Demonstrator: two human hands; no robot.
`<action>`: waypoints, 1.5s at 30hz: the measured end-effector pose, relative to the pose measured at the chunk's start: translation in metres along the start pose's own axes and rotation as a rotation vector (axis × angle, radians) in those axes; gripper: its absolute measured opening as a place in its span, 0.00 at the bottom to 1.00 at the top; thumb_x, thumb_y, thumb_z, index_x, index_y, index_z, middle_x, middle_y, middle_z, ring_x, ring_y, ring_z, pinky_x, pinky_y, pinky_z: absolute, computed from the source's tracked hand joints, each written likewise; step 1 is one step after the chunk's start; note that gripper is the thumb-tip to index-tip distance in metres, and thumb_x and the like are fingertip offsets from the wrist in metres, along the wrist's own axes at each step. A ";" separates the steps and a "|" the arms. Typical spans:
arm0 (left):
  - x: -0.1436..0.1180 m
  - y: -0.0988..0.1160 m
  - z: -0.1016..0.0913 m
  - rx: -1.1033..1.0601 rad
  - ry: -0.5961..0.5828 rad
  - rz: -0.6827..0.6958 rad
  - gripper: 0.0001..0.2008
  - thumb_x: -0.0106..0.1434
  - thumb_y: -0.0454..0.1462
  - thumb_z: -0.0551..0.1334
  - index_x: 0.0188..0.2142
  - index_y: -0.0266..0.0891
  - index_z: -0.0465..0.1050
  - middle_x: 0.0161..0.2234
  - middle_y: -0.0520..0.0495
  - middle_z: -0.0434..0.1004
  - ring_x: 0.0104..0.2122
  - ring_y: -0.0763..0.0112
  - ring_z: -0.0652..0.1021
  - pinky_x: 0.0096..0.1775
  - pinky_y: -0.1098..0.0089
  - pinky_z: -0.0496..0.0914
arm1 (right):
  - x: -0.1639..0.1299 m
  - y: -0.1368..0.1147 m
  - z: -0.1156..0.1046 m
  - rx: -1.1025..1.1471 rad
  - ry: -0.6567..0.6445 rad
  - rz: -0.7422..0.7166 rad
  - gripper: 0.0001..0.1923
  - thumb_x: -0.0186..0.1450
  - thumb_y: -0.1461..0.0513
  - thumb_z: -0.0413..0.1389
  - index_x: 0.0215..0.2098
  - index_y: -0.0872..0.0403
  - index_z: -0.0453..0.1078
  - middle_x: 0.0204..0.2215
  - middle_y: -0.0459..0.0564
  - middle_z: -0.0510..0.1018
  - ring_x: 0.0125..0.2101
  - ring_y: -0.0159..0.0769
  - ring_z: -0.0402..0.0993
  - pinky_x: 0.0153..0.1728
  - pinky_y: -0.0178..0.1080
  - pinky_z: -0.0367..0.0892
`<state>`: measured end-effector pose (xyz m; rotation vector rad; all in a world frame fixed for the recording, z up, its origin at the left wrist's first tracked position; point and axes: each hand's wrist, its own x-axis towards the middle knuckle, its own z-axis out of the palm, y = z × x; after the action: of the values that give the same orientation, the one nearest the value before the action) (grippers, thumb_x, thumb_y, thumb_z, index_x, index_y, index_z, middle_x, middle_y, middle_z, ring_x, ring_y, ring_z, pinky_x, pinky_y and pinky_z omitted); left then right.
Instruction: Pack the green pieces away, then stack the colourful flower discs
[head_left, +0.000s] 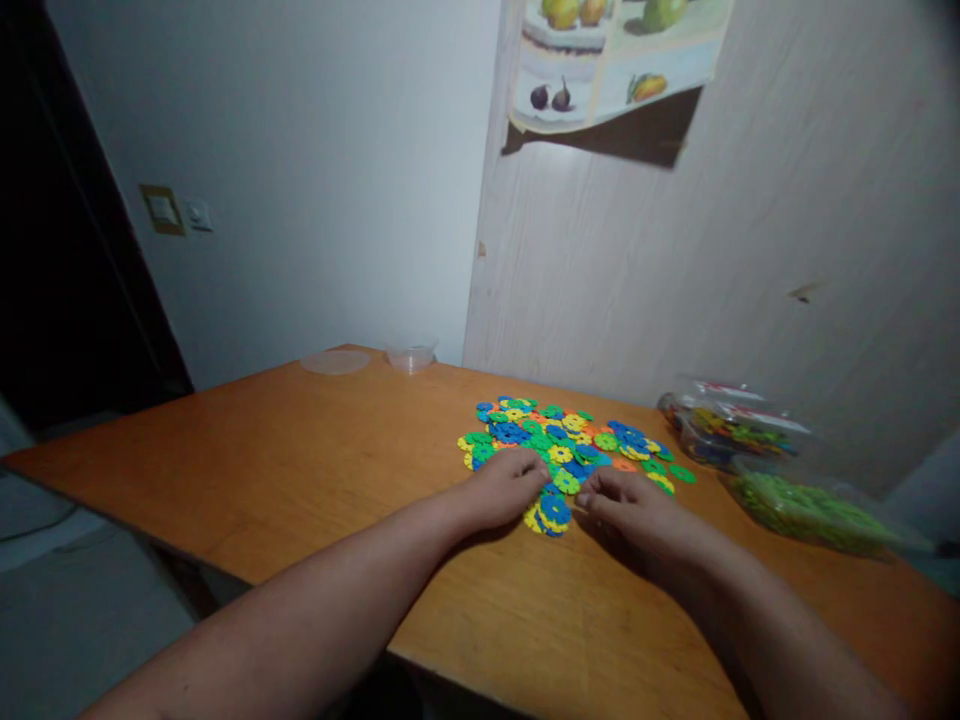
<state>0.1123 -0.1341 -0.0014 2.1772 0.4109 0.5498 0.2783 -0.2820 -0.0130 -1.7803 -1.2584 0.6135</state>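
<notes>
A loose pile of notched plastic discs (559, 455) in blue, green, yellow and orange lies on the wooden table. At the pile's near left edge is my left hand (510, 485), its fingers curled closed; whatever is in them cannot be made out. My right hand (630, 505) is at the near right side, thumb and fingertips pinched together, and anything between them is too small or hidden to name. Between the two hands, slightly nearer to me, a small stack of blue and yellow discs (555, 512) rests on the table.
A clear round tub (410, 356) and a flat translucent lid (335, 362) lie at the back left of the table (247, 450). On the right are clear packs of coloured pieces (739, 430) and a clear container of green pieces (814, 510). The wall stands behind.
</notes>
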 end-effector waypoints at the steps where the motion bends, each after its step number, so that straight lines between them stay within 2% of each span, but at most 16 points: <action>1: 0.000 -0.003 -0.008 -0.054 0.006 -0.035 0.11 0.63 0.41 0.55 0.27 0.37 0.66 0.26 0.53 0.66 0.28 0.74 0.66 0.29 0.73 0.60 | -0.002 -0.004 0.001 0.001 -0.056 0.019 0.13 0.61 0.50 0.57 0.30 0.52 0.66 0.19 0.40 0.64 0.19 0.29 0.57 0.19 0.33 0.51; 3: -0.001 -0.007 -0.021 -0.150 -0.060 -0.123 0.11 0.61 0.42 0.57 0.27 0.38 0.63 0.23 0.55 0.62 0.23 0.77 0.62 0.25 0.73 0.55 | -0.004 -0.011 0.003 -0.049 -0.135 0.016 0.13 0.60 0.51 0.60 0.32 0.52 0.67 0.22 0.40 0.66 0.22 0.29 0.59 0.21 0.33 0.52; 6: -0.005 -0.008 -0.032 -0.159 -0.235 -0.222 0.07 0.59 0.40 0.58 0.28 0.39 0.64 0.20 0.56 0.60 0.19 0.77 0.59 0.22 0.72 0.51 | -0.002 -0.020 0.007 -0.192 -0.152 -0.040 0.14 0.59 0.53 0.62 0.34 0.53 0.69 0.26 0.42 0.68 0.27 0.31 0.61 0.25 0.33 0.56; 9: -0.010 -0.004 -0.036 0.012 -0.349 -0.195 0.03 0.54 0.36 0.60 0.28 0.38 0.69 0.21 0.55 0.65 0.21 0.77 0.63 0.23 0.73 0.52 | 0.000 -0.024 0.012 -0.305 -0.143 -0.075 0.13 0.59 0.53 0.62 0.35 0.53 0.70 0.28 0.43 0.70 0.29 0.33 0.63 0.27 0.34 0.58; 12: -0.011 0.000 -0.037 0.138 -0.419 -0.134 0.08 0.52 0.36 0.63 0.34 0.39 0.73 0.25 0.55 0.69 0.24 0.75 0.66 0.24 0.74 0.55 | 0.001 -0.024 0.016 -0.359 -0.144 -0.100 0.12 0.58 0.55 0.62 0.36 0.52 0.70 0.28 0.43 0.71 0.29 0.34 0.64 0.27 0.35 0.57; 15: -0.010 0.001 -0.034 0.247 -0.418 -0.101 0.13 0.50 0.36 0.64 0.38 0.41 0.73 0.28 0.55 0.72 0.26 0.74 0.68 0.25 0.74 0.56 | 0.000 -0.023 0.016 -0.383 -0.156 -0.094 0.14 0.57 0.55 0.63 0.38 0.52 0.70 0.28 0.43 0.71 0.29 0.34 0.64 0.27 0.35 0.57; 19: -0.009 0.003 -0.029 0.324 -0.401 -0.074 0.11 0.50 0.35 0.64 0.35 0.41 0.72 0.28 0.55 0.72 0.27 0.74 0.68 0.25 0.74 0.55 | 0.000 -0.023 0.014 -0.394 -0.175 -0.069 0.09 0.57 0.58 0.61 0.34 0.53 0.68 0.26 0.42 0.68 0.28 0.32 0.62 0.25 0.34 0.55; 24: -0.010 0.011 -0.029 0.335 -0.461 -0.091 0.06 0.52 0.36 0.62 0.31 0.40 0.70 0.28 0.55 0.72 0.28 0.73 0.69 0.26 0.74 0.56 | -0.001 -0.032 0.017 -0.393 -0.210 -0.064 0.06 0.58 0.62 0.59 0.31 0.54 0.66 0.26 0.42 0.69 0.28 0.31 0.61 0.25 0.34 0.53; 32: -0.010 0.008 -0.036 0.394 -0.480 -0.111 0.15 0.52 0.41 0.65 0.40 0.42 0.71 0.33 0.55 0.73 0.30 0.73 0.69 0.27 0.74 0.58 | -0.003 -0.029 0.011 -0.422 -0.238 -0.019 0.10 0.57 0.60 0.61 0.34 0.54 0.67 0.26 0.42 0.67 0.26 0.31 0.60 0.25 0.35 0.53; 38: -0.012 0.012 -0.036 0.386 -0.497 -0.117 0.12 0.54 0.41 0.64 0.38 0.42 0.72 0.31 0.55 0.73 0.29 0.73 0.69 0.27 0.73 0.57 | -0.005 -0.032 0.013 -0.433 -0.246 -0.036 0.04 0.58 0.63 0.57 0.33 0.54 0.67 0.24 0.41 0.67 0.25 0.30 0.60 0.24 0.34 0.53; 45: -0.013 0.017 -0.042 0.363 -0.521 -0.115 0.17 0.53 0.43 0.67 0.42 0.42 0.72 0.30 0.55 0.72 0.29 0.73 0.68 0.26 0.73 0.57 | -0.004 -0.030 0.013 -0.390 -0.249 -0.002 0.05 0.58 0.63 0.58 0.33 0.54 0.67 0.24 0.41 0.68 0.25 0.30 0.60 0.24 0.34 0.52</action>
<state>0.0817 -0.1231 0.0321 2.5113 0.3637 -0.1783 0.2515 -0.2774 0.0056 -2.0646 -1.6373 0.6361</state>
